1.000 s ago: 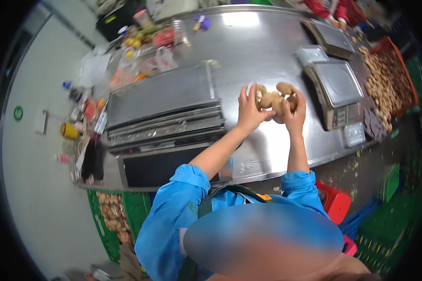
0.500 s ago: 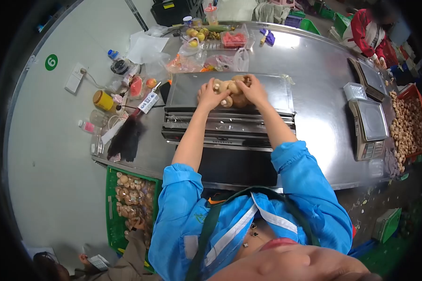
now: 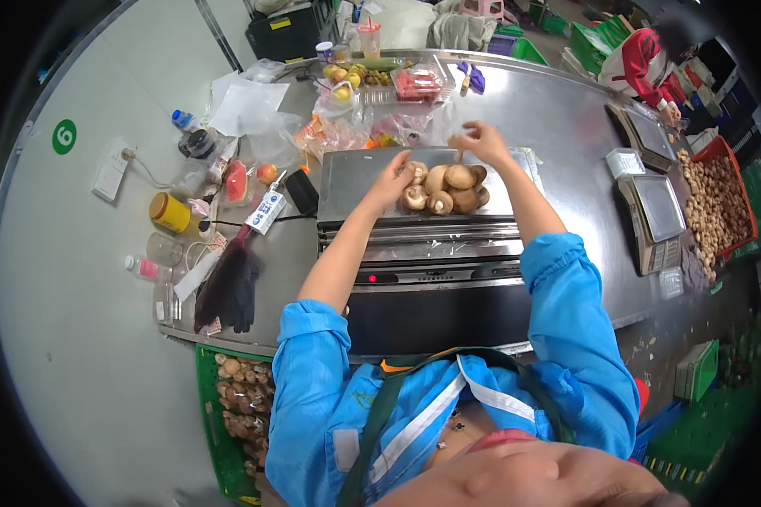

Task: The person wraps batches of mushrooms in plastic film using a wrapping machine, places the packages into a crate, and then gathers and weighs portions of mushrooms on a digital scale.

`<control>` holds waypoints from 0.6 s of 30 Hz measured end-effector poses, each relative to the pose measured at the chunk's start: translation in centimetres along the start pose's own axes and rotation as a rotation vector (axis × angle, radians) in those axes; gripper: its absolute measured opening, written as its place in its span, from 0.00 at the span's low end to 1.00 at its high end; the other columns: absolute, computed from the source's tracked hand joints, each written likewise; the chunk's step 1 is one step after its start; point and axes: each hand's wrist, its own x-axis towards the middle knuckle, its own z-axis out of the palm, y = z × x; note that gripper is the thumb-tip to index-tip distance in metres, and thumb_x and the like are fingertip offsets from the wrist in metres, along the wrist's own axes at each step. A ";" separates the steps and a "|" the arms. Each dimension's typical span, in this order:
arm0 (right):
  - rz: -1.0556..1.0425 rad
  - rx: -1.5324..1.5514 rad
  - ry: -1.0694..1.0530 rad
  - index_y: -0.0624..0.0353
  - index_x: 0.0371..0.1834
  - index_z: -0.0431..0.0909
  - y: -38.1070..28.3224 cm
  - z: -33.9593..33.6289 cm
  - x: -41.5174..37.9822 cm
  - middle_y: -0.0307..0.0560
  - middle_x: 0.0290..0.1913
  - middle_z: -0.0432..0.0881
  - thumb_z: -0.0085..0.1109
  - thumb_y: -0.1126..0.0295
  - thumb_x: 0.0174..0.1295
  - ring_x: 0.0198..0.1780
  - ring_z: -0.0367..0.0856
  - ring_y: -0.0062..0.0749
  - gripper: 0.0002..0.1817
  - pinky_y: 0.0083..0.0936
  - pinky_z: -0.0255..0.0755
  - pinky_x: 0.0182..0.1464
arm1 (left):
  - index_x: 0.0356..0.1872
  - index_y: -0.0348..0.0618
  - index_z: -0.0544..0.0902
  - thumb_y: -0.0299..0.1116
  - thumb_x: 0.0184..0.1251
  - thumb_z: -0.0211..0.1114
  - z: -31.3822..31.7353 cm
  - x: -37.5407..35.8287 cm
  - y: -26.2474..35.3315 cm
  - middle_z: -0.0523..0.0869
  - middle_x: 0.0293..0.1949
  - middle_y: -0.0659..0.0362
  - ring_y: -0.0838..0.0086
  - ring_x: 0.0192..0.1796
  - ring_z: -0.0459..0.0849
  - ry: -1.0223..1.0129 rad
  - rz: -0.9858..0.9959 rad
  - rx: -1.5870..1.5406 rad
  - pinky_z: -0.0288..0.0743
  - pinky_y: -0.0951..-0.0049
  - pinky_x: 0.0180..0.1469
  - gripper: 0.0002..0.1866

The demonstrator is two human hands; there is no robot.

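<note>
We see a green crate holding mushrooms at lower left, then the left hand, fingers parted beside a heap of brown-capped mushrooms, contact unclear; the heap lies on a metal-topped machine, between the hands, which are apart; the right hand hovers beyond the heap, fingers bent, and we cannot tell whether it grips anything; rightward sits a digital scale

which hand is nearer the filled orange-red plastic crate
Right: the right hand is left of the crate; the left hand is farther left, beside round brown mushrooms.
</note>
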 end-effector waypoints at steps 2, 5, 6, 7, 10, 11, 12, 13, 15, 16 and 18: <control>-0.143 0.058 0.064 0.66 0.52 0.72 -3.4 0.2 -3.1 0.56 0.41 0.81 0.66 0.55 0.48 0.43 0.81 0.37 0.32 0.31 0.73 0.46 | 0.66 0.38 0.57 0.56 0.66 0.50 -0.5 -0.1 -0.3 0.65 0.64 0.52 0.68 0.65 0.62 0.007 -0.001 -0.076 0.59 0.69 0.64 0.37; -0.399 -0.168 -0.037 0.58 0.52 0.73 -8.7 2.1 -9.5 0.49 0.45 0.79 0.63 0.57 0.52 0.47 0.78 0.38 0.26 0.34 0.69 0.49 | 0.66 0.38 0.57 0.56 0.66 0.49 -1.0 0.0 -0.6 0.65 0.64 0.52 0.68 0.66 0.62 -0.008 -0.035 -0.195 0.55 0.70 0.66 0.37; -0.590 -0.306 0.011 0.56 0.51 0.73 -7.2 3.9 -9.9 0.48 0.47 0.78 0.63 0.57 0.51 0.50 0.76 0.38 0.25 0.35 0.66 0.52 | 0.66 0.38 0.57 0.56 0.66 0.49 -1.0 -0.1 -0.8 0.65 0.64 0.52 0.68 0.66 0.62 -0.013 -0.037 -0.200 0.55 0.70 0.66 0.37; -0.783 -0.446 0.060 0.54 0.51 0.73 -5.3 5.7 -9.9 0.47 0.49 0.77 0.63 0.57 0.51 0.53 0.73 0.39 0.25 0.36 0.63 0.55 | 0.66 0.38 0.57 0.57 0.66 0.49 -1.1 0.1 -0.8 0.64 0.64 0.52 0.68 0.66 0.61 -0.017 -0.030 -0.207 0.53 0.70 0.66 0.37; -0.699 -0.450 0.060 0.54 0.51 0.72 -5.5 5.4 -10.1 0.43 0.54 0.74 0.64 0.55 0.49 0.58 0.69 0.37 0.26 0.38 0.58 0.59 | 0.67 0.39 0.55 0.56 0.66 0.48 -0.6 -0.2 -0.7 0.62 0.66 0.50 0.67 0.68 0.59 0.001 -0.002 -0.174 0.51 0.70 0.67 0.37; -0.682 -0.446 0.078 0.55 0.51 0.72 -5.8 5.3 -10.2 0.44 0.54 0.74 0.64 0.55 0.49 0.59 0.68 0.37 0.27 0.38 0.58 0.58 | 0.67 0.39 0.54 0.56 0.67 0.48 -0.5 -0.6 -0.6 0.61 0.66 0.50 0.67 0.68 0.57 0.012 0.011 -0.129 0.50 0.69 0.68 0.37; -0.681 -0.438 0.079 0.55 0.51 0.72 -6.0 5.2 -10.2 0.44 0.54 0.74 0.64 0.55 0.49 0.59 0.68 0.37 0.27 0.38 0.58 0.58 | 0.67 0.39 0.54 0.56 0.67 0.48 -0.7 -0.8 -0.9 0.61 0.66 0.50 0.67 0.68 0.57 0.013 0.007 -0.123 0.50 0.69 0.68 0.37; -0.678 -0.436 0.082 0.55 0.52 0.72 -6.0 4.9 -10.2 0.44 0.54 0.74 0.64 0.54 0.49 0.59 0.68 0.38 0.28 0.38 0.58 0.58 | 0.68 0.40 0.54 0.56 0.67 0.49 -0.7 -0.9 -1.1 0.59 0.67 0.49 0.66 0.69 0.55 0.027 0.039 -0.105 0.49 0.69 0.68 0.37; -0.674 -0.436 0.083 0.54 0.52 0.72 -5.7 4.4 -10.3 0.44 0.54 0.74 0.64 0.54 0.49 0.59 0.68 0.39 0.28 0.38 0.59 0.58 | 0.68 0.40 0.53 0.55 0.67 0.49 -0.6 -1.1 -1.2 0.57 0.68 0.48 0.65 0.70 0.53 0.041 0.071 -0.090 0.49 0.69 0.68 0.37; -0.674 -0.425 0.072 0.54 0.53 0.71 -5.5 4.3 -10.4 0.44 0.54 0.74 0.64 0.54 0.49 0.59 0.67 0.39 0.29 0.38 0.58 0.58 | 0.68 0.40 0.51 0.54 0.67 0.49 -0.9 -1.3 -1.1 0.54 0.69 0.48 0.65 0.71 0.52 0.006 0.066 -0.054 0.49 0.69 0.68 0.37; -0.669 -0.408 0.057 0.54 0.54 0.71 -5.3 3.9 -10.8 0.44 0.54 0.74 0.65 0.55 0.49 0.60 0.67 0.40 0.29 0.38 0.58 0.58 | 0.69 0.41 0.50 0.54 0.68 0.49 -0.8 -2.0 -1.0 0.52 0.69 0.47 0.65 0.71 0.50 -0.029 0.053 -0.017 0.49 0.69 0.68 0.37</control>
